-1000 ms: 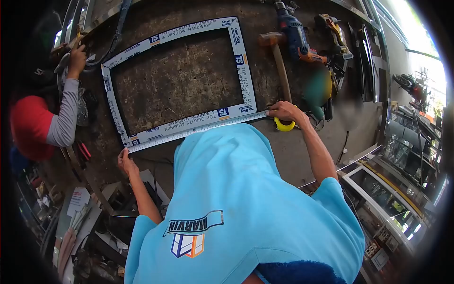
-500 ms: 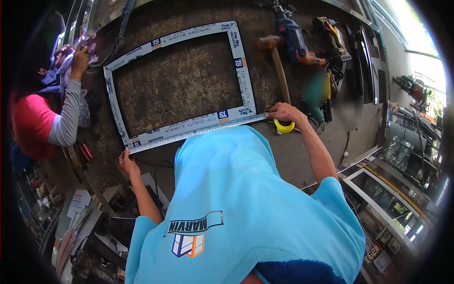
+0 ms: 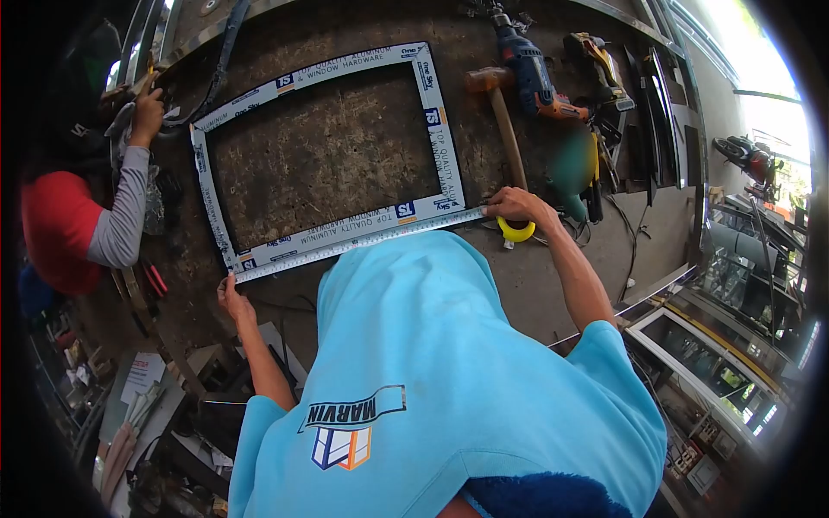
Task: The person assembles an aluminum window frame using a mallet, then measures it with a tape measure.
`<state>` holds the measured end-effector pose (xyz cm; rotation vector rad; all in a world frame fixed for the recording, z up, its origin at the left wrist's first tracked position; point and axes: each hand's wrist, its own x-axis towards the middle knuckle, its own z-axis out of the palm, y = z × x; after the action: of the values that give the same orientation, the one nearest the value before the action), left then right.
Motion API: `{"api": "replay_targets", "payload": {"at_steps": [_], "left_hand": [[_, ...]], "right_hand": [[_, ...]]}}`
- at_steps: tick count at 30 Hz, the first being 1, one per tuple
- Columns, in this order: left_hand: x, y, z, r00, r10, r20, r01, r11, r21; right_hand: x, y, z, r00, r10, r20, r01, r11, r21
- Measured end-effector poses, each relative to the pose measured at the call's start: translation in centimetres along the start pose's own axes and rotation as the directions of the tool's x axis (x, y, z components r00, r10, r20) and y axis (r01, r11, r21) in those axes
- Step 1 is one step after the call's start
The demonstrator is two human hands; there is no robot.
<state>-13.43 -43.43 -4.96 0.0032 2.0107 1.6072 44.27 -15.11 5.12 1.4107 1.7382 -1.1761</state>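
Note:
A rectangular window frame point(image 3: 324, 235), wrapped in printed white protective film, lies flat on the worn brown tabletop. Along its near side runs the silvery marked blade of a tape measure point(image 3: 371, 237). My left hand point(image 3: 233, 298) pinches the blade's left end at the frame's near left corner. At the other end, just past the near right corner, my right hand point(image 3: 516, 205) has its fingers closed on the blade. A yellow curved object point(image 3: 515, 231) shows right below my right hand, partly covered by it.
A mallet point(image 3: 508, 129), a blue drill point(image 3: 528, 73), a yellow cordless drill point(image 3: 598, 69) and a green-bodied tool point(image 3: 572, 177) lie beyond my right hand. Black metal strips point(image 3: 661, 121) are further right. At left, a co-worker in a red-and-grey top point(image 3: 65, 224) handles something at the table.
Both my hands and the tape stay in nearly the same place along the frame. The co-worker's head and hands have shifted slightly at left.

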Motion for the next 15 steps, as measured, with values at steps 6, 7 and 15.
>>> {"api": "replay_targets", "payload": {"at_steps": [6,7,15], "left_hand": [[-1.2,1.2,0.5,0.998,-0.065,0.001,0.065,0.998,0.012],[-1.2,1.2,0.2,0.998,-0.063,0.007,0.063,0.998,0.005],[0.0,0.6,-0.4,0.999,-0.024,-0.037,0.025,0.999,0.032]], "right_hand": [[-0.2,-0.2,0.0,1.0,0.002,0.002,-0.002,1.0,0.016],[0.0,0.0,0.0,1.0,-0.009,0.005,0.008,1.0,0.027],[0.3,-0.3,0.7,0.999,-0.003,-0.034,-0.002,0.99,-0.14]]}}
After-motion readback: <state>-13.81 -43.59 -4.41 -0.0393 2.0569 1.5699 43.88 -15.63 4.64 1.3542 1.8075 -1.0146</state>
